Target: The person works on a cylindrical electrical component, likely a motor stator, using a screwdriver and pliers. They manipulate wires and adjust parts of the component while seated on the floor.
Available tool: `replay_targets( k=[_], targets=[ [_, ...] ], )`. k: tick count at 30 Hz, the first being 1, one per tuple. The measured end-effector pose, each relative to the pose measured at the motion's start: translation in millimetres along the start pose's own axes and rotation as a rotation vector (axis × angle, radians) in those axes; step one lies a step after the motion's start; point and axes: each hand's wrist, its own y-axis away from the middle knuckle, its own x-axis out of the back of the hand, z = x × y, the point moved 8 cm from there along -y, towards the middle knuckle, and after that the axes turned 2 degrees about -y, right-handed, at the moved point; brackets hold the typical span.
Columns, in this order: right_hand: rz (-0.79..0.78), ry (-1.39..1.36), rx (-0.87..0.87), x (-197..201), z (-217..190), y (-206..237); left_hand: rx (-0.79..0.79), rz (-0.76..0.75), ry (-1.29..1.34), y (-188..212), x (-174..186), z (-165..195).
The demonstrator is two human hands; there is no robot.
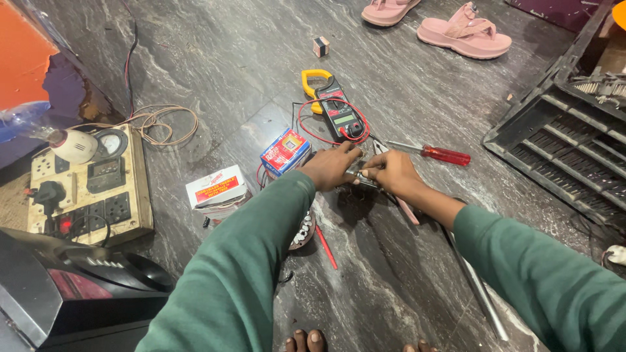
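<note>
Both hands, left hand [331,167] & right hand [390,173], pinch a small metal part [362,176] by the meter [339,114], mid-fix; next needs a steady grip

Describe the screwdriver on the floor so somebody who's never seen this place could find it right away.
Start at the yellow-jawed clamp meter lying on the grey marble floor just beyond the two hands. To its right, past the right hand, lies the screwdriver: a thin metal shaft with a clear red handle pointing right. The pliers by the hands have pale pink grips instead.
</note>
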Motion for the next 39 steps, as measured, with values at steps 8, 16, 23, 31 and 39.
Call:
replay_targets(
  k=[8,16,23,31,39],
  targets=[
    [0.04,0.053,0.15,6.8,-7.5,0.0,0.099,-0.047,-0.035,-4.6,-1.3,-1.0],
    [0.024,0.134,0.041,7.6,-6.4,2.9,0.093,0.01,0.016,-5.2,-4.2,-3.0],
    [0.074,0.116,0.135,7.0,-12.6,9.0,0.089,0.031,-0.006,-0.4,-9.0,-2.4],
    [0.083,0.035,0.077,4.6,-2.3,7.2,0.108,0.038,0.03,1.3,-9.3,-1.1],
    [0.085,0.092,0.107,4.9,-10.8,10.7,0.085,0.038,0.054,1.7,-11.5,-2.9]
  ],
)
